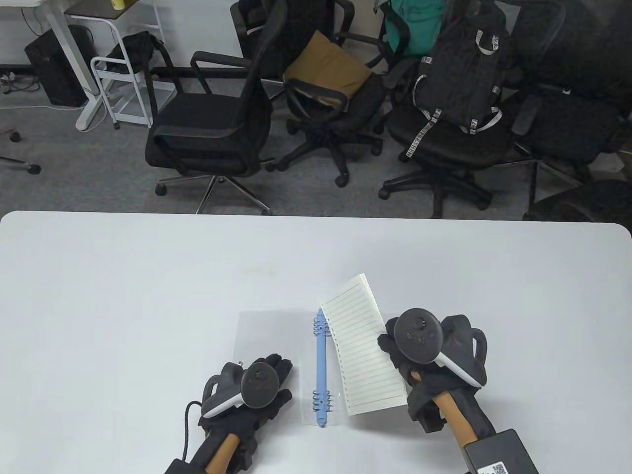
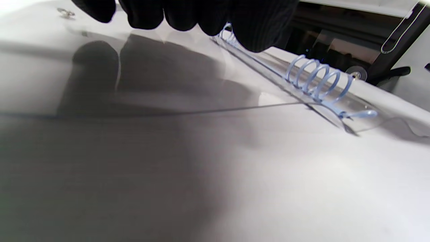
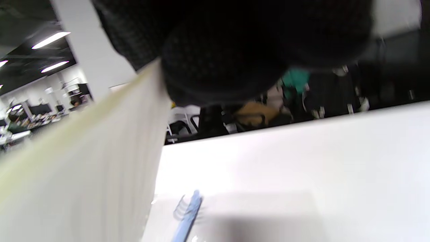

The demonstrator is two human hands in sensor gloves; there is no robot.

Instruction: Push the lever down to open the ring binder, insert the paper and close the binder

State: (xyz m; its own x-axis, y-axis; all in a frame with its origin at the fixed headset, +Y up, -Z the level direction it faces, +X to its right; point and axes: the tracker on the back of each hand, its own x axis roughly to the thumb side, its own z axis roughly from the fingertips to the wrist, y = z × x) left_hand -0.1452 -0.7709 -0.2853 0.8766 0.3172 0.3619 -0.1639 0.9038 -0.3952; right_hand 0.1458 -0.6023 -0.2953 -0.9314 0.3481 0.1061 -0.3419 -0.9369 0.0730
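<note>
R hand grip is pinching the lined paper by its right edge, holding it tilted over the binder's right half. L hand, fingers straight, is pressing the clear left cover beside the blue spine on the counter.

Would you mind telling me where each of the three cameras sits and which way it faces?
Table view: above, looking down across the white table; shows both gloved hands, the left hand on the binder's clear cover, the right hand holding the lined paper.
Left wrist view: low over the cover, facing the blue rings; fingertips at top.
Right wrist view: under the right hand, facing the chairs; dark glove on top, paper at left.
All three share the blue spine.
</note>
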